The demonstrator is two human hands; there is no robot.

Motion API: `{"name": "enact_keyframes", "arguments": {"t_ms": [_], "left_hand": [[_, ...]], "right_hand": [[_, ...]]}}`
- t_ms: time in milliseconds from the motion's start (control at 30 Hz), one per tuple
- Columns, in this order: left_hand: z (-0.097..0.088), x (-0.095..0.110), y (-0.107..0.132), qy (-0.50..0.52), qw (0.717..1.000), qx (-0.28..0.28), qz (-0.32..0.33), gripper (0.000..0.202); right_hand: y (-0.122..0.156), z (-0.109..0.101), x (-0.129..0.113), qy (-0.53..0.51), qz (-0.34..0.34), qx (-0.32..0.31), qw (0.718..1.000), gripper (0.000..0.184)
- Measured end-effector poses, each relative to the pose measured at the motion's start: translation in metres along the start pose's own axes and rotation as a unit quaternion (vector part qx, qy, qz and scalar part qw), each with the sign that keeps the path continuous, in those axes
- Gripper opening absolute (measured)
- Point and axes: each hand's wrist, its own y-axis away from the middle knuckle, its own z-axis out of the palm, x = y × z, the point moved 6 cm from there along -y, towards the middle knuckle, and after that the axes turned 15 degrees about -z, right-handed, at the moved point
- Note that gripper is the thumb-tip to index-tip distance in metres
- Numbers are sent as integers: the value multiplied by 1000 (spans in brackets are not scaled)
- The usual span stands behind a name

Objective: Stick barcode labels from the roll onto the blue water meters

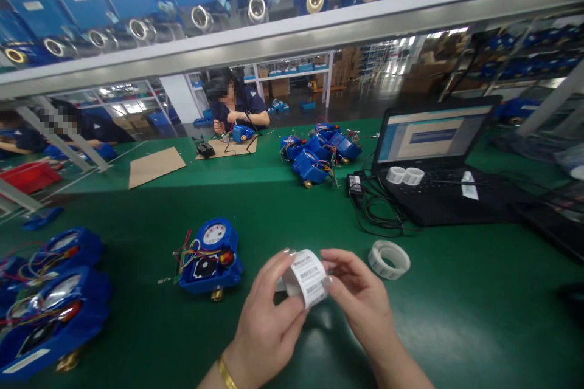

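Observation:
Both my hands hold a small white roll of barcode labels (306,276) above the green table, near its front edge. My left hand (267,328) wraps round the roll from the left, thumb and fingers closed on it. My right hand (358,295) pinches the roll's loose end with its fingertips. Just left of the hands lies an open blue water meter (210,258) with coloured wires and a white dial. A flat white tape roll (389,259) lies on the table right of my hands.
A black laptop (438,164) with two small white rolls stands at the right, cables beside it. Several blue meters (319,155) are piled mid-table, more lie at the left edge (50,304). Cardboard sheets (155,167) and a seated person (237,109) are across the table; a shelf of meters hangs overhead.

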Motion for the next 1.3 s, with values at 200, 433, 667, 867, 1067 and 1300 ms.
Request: {"name": "enact_keyframes", "arguments": {"t_ms": [200,433,667,867,1067,1300], "left_hand": [[0,4,2,-28,998,-11,61,30],[-1,4,2,-75,990,3,117,22],[3,3,3,-53,993,19,102,21],[-1,7,0,-67,993,63,76,18],[-2,5,4,-98,987,61,114,21],[-2,4,4,-93,989,45,108,20]], "right_hand": [[-7,-1,-13,63,-20,-77,995,19],[-12,0,-17,107,-5,-107,988,10],[-12,-2,-21,102,-40,-87,990,5],[-9,-4,-21,119,-64,-62,989,5],[-13,1,-19,108,-3,-106,989,10],[-14,0,-22,130,-23,-112,985,8]]}}
